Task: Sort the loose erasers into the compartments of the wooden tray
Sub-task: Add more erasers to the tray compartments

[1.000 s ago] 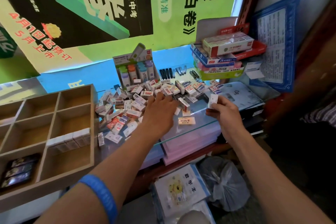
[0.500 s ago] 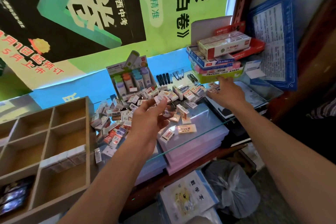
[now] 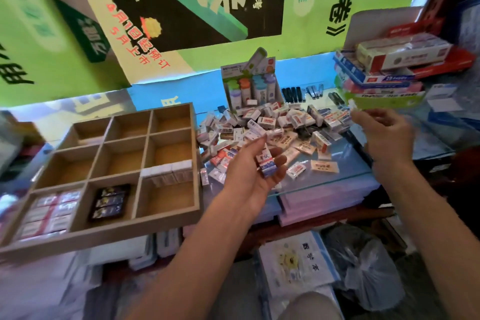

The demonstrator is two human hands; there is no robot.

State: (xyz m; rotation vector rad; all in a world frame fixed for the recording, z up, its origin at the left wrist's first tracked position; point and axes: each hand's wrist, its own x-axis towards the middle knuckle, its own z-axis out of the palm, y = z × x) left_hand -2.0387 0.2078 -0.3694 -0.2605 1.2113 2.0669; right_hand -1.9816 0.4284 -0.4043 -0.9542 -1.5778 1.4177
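From the head view, I am seeing my left hand (image 3: 255, 171) turned palm up now, where a second ago it was lying palm down on the pile (image 3: 272, 127). It is cradling a blue-and-white eraser (image 3: 267, 165) against loosely curled fingers, so a pick has come off the heap and is ready to go leftward. My right hand (image 3: 384, 132) is lifting back from the far boxes it was reaching toward half a second ago, and it is pinching a small white eraser (image 3: 352, 105) at its fingertips, just under the green box (image 3: 384, 100).

The tray (image 3: 197, 158) is sitting to the left of my left hand, well apart from the right one. Nearest that hand, its right-middle cell is carrying a row of white erasers (image 3: 167, 171); further left, a front cell is holding dark erasers (image 3: 109, 201) and the corner cell a pale stack (image 3: 48, 213). Several cells are showing bare wood.

Beyond my held eraser, most of the pile is waiting unsorted on the glass (image 3: 337, 179), so I judge the job early. Behind the pile a display stand (image 3: 250, 86) is standing upright. Nothing is blocking the path to the tray; blur is hiding the labels.
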